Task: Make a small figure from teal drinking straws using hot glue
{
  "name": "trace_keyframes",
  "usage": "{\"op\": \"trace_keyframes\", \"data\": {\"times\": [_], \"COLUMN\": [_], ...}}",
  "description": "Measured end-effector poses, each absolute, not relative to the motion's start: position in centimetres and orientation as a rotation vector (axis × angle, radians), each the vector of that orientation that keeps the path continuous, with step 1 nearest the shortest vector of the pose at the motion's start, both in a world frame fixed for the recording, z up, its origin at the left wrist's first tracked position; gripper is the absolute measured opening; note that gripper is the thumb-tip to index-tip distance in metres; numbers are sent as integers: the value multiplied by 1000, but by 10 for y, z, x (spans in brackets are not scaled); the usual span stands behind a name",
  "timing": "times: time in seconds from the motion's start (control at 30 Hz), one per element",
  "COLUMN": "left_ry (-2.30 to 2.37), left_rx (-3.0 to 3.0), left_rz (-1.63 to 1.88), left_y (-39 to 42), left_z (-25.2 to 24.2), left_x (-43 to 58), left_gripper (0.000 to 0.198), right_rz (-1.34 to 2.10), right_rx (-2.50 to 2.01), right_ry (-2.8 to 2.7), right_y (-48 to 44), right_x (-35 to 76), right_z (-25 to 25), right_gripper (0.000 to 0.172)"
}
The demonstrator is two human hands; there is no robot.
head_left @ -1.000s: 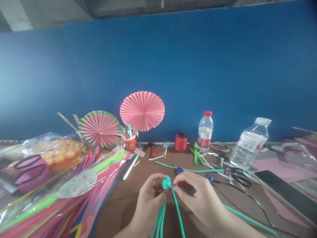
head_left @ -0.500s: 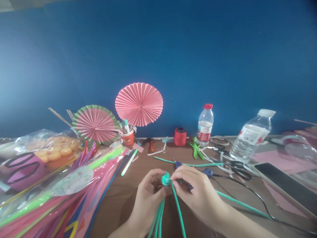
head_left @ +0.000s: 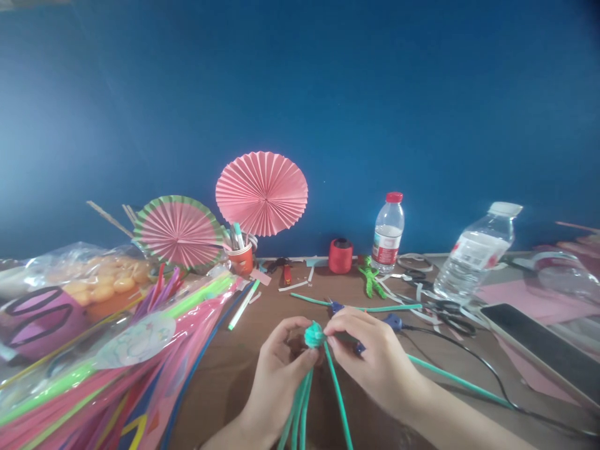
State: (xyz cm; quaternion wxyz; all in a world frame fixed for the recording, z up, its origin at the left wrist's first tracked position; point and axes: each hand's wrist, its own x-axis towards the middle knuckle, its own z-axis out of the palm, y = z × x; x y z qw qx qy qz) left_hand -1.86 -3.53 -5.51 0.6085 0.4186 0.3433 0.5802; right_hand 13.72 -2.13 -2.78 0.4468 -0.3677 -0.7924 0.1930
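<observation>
Between my hands is a small round ball of wound teal pipe cleaners (head_left: pixel 314 335), its several long stems hanging toward me. My left hand (head_left: pixel 282 369) pinches the ball from the left with thumb and forefinger. From the right, the thumb and fingertips of my right hand (head_left: pixel 370 356) close together at the ball's edge, on a teal strand there; the exact grip is partly hidden. One loose teal stem (head_left: pixel 338 397) slants down below my right fingers. Behind my right hand lies a blue glue gun (head_left: pixel 392 322), partly covered, with a teal pipe cleaner (head_left: pixel 389 309) beyond it.
Packs of coloured pipe cleaners (head_left: pixel 135 350) fill the left side. Paper fans (head_left: pixel 262 194) and a cup of markers (head_left: pixel 240 259) stand at the back. Two water bottles (head_left: pixel 388 234), scissors (head_left: pixel 457 322), a black cord (head_left: pixel 487 369) and a phone (head_left: pixel 539 350) are to the right.
Both hands keep their hold near the teal ball, which has turned slightly and shows more of its wound side. The whole view has shifted a little.
</observation>
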Motion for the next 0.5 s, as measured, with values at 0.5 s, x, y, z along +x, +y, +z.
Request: {"op": "trace_keyframes", "data": {"times": [0.5], "left_ry": [822], "left_rx": [938], "left_rz": [1352], "left_y": [-35], "left_z": [-54], "left_x": [-19], "left_gripper": [26], "right_rz": [423], "right_rx": [-905], "right_ry": [-1961], "right_y": [-21], "right_x": [138], "right_z": [-27], "right_gripper": [19]}}
